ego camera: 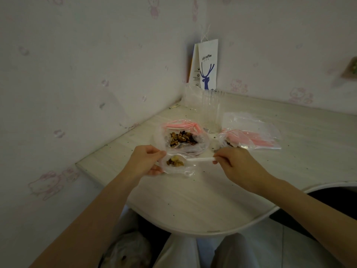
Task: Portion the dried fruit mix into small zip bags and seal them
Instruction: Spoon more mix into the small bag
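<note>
My left hand (145,160) pinches the edge of a small clear zip bag (179,169) held just above the table, with a little dried fruit mix (174,162) inside it. My right hand (234,163) pinches the handle of a white plastic spoon (201,160) whose bowl end reaches into that bag's mouth. Behind them lies a larger open clear bag (201,146) holding the main dried fruit mix (182,139). A filled small bag (234,141) with a pink zip lies to the right.
A stack of empty pink-strip zip bags (257,132) lies at the right, and another stack (181,125) behind the open bag. A tall clear plastic container (210,111) and a white coffee paper bag (207,64) stand in the corner. The table (193,200) has a curved front edge.
</note>
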